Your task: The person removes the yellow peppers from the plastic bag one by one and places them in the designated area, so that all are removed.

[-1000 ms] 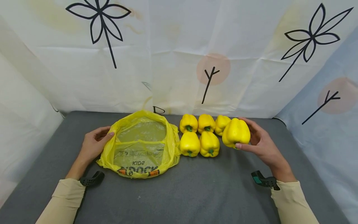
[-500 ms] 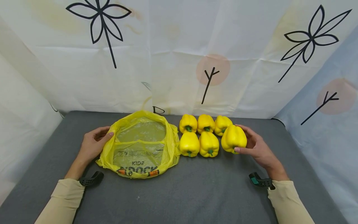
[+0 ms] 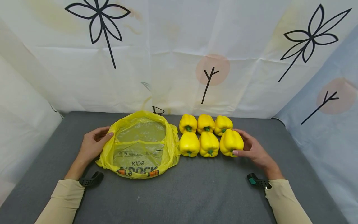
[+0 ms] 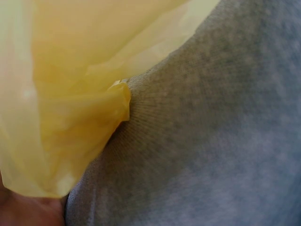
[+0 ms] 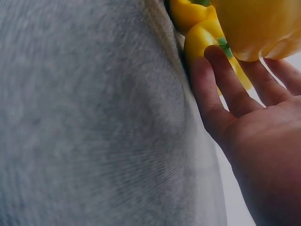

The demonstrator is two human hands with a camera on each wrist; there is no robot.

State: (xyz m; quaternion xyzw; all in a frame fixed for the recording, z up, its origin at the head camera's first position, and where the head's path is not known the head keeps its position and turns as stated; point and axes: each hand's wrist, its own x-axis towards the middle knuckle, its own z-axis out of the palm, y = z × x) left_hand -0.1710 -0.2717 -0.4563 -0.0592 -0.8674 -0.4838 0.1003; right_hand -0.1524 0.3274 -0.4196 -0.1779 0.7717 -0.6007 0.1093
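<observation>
My left hand (image 3: pixel 96 143) grips the left rim of a yellow plastic bag (image 3: pixel 104 152), thumb over the edge. The bag's mouth faces up, and printed letters show inside. In the left wrist view, a fold of the bag (image 4: pixel 66 117) covers most of that hand. At the right end of the front row, my right hand (image 3: pixel 256 149) holds a yellow bell pepper (image 3: pixel 231 141), thumb in front and fingers behind. Seen from the right wrist, the pepper (image 5: pixel 258 26) sits against the fingers (image 5: pixel 230 87). Whether its base touches the table is unclear.
Two more yellow peppers (image 3: pixel 209 144) stand in the front row, right of the bag. Behind them is a row of three peppers (image 3: pixel 206 122). The grey table (image 3: pixel 179 199) meets a white patterned cloth (image 3: pixel 173 62) at the back.
My right hand has moved left, down and nearer with the pepper, bringing it into line with the front row. The left hand and the bag have stayed in place.
</observation>
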